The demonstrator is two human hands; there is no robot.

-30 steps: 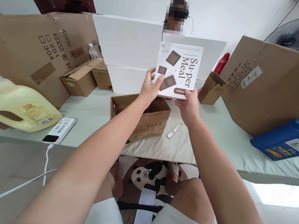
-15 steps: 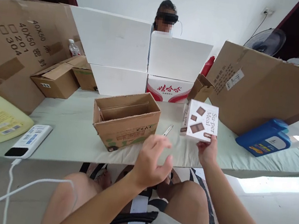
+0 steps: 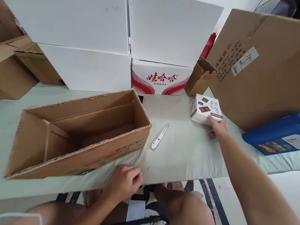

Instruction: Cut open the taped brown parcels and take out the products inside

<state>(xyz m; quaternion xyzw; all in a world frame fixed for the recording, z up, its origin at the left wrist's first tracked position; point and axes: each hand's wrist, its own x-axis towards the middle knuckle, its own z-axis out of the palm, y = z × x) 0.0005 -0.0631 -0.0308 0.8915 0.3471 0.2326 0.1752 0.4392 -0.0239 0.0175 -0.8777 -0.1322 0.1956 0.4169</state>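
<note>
A small white box with brown squares printed on it (image 3: 205, 109) rests on the cloth-covered table, with my right hand (image 3: 217, 127) gripping its near right corner. My left hand (image 3: 125, 182) is curled closed at the table's front edge; whatever its fingers might hold is hidden. Just beyond it, an open cardboard box (image 3: 116, 149) stands with its top open and its inside visible. Between that box and the white one lies a white utility knife (image 3: 160, 136).
White panels and a red-and-white carton (image 3: 160, 79) stand along the back. A small brown box (image 3: 200, 77), large cardboard sheet (image 3: 274, 71) and blue bottle (image 3: 282, 134) are at the right. More cardboard boxes (image 3: 6, 72) stand at the left.
The view has moved closer to the table. The white box has gone from raised and tilted to resting on the table, my right hand still on it. My left hand has lowered and its fingers have curled in.
</note>
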